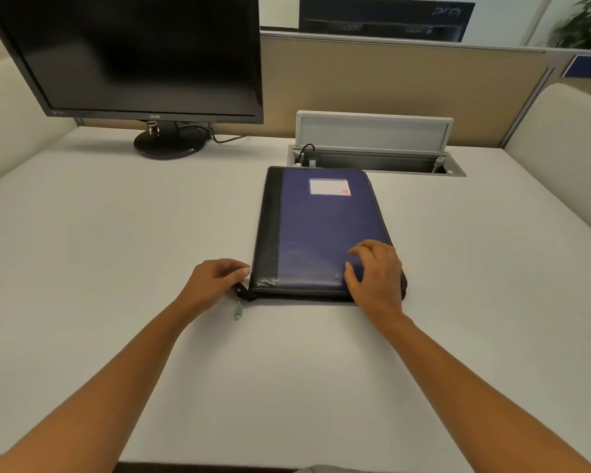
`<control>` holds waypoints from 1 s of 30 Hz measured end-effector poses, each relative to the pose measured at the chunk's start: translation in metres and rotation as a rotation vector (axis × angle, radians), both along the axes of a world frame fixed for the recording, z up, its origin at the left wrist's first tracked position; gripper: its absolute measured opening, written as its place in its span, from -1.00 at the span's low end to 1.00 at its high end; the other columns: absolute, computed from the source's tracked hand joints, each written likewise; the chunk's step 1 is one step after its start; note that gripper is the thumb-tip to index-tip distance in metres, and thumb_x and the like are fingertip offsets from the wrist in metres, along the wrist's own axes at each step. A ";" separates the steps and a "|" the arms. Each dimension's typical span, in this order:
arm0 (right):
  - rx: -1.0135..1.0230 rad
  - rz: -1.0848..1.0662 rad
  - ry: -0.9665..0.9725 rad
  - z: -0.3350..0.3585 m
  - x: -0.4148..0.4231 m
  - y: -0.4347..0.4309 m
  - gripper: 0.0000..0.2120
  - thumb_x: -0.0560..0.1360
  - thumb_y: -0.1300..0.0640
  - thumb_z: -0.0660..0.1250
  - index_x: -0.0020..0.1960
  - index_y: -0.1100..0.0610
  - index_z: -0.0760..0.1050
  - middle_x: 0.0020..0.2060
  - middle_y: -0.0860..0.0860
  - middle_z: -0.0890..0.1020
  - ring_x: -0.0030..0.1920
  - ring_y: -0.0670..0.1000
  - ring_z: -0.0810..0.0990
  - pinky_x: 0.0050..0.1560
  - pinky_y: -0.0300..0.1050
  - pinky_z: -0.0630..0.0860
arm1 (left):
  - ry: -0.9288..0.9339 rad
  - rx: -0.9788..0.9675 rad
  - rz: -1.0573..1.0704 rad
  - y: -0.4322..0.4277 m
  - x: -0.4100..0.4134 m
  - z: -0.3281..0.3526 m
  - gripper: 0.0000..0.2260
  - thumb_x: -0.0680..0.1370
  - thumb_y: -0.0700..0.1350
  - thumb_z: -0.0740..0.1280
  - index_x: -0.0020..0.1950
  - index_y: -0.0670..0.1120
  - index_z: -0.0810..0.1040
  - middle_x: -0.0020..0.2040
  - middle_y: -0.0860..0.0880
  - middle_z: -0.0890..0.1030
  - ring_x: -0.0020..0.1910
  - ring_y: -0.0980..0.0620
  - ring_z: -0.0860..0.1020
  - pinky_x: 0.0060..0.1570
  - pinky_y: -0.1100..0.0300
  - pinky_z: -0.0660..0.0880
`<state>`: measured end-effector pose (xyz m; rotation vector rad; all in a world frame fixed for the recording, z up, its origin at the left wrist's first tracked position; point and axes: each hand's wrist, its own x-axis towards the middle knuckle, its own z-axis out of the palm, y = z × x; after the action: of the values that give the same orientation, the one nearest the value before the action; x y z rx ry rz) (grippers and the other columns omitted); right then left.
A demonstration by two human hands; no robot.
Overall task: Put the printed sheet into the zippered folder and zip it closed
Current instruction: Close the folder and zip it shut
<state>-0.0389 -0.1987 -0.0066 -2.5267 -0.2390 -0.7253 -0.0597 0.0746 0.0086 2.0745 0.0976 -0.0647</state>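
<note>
Zippered folder (321,233) lies flat and shut on the desk (116,233). Its far end is just short of the open cable hatch (376,162) at the desk's far edge, and the black spine strip is to my left. The printed sheet is nowhere in sight, so I reckon it's inside, though I can't see that.

My right hand (376,274) sits on the blue cover at the folder's near right corner. Its fingers are loosely spread and bent, tips down, wrapped round nothing; it only pins the cover. My left hand (215,281) is at the near left corner with its fingers curled in, right beside the zip slider (241,290). The metal pull (238,311) lies loose on the desk just nearer to me. Pinching the slider or merely beside it? Can't tell from this angle.

The slider sits at that spine corner, so I judge this the tail end of the zipping step. Next I'd snug the slider against its stop with the right hand bracing the cover, then lift both hands. The monitor (144,56) at the far left corner stands well apart.
</note>
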 end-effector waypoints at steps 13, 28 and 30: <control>0.087 0.398 0.337 -0.008 -0.055 0.094 -0.83 0.46 -0.01 0.30 -0.08 0.09 0.53 -0.18 -0.02 0.61 -0.19 -0.08 0.49 -0.20 -0.25 0.36 | -0.028 0.211 -0.075 0.005 -0.033 -0.007 -0.88 0.46 -0.15 0.40 -0.05 -0.14 0.66 -0.22 -0.02 0.60 -0.20 0.04 0.48 -0.26 0.31 0.33; 0.076 0.182 0.474 -0.015 -0.065 0.134 -0.72 0.41 -0.14 0.29 -0.14 0.08 0.51 -0.13 0.00 0.57 -0.02 0.02 0.51 -0.16 -0.08 0.40 | 0.000 0.023 -0.105 0.004 -0.041 -0.009 -0.87 0.49 -0.20 0.35 -0.12 -0.25 0.64 -0.27 -0.18 0.59 -0.26 0.00 0.46 -0.23 0.20 0.34; 0.084 0.165 0.471 -0.016 -0.065 0.135 -0.76 0.44 -0.08 0.26 -0.15 0.09 0.52 -0.14 0.01 0.58 -0.02 0.02 0.51 -0.16 -0.09 0.41 | 0.016 -0.035 -0.091 0.005 -0.041 -0.010 -0.86 0.49 -0.20 0.36 -0.11 -0.28 0.63 -0.24 -0.18 0.60 -0.24 0.00 0.47 -0.19 0.17 0.36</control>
<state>-0.1034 -0.0635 -0.0221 -2.4752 -0.2415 -0.0659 -0.1010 0.0794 -0.0018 2.0433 0.0114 -0.1372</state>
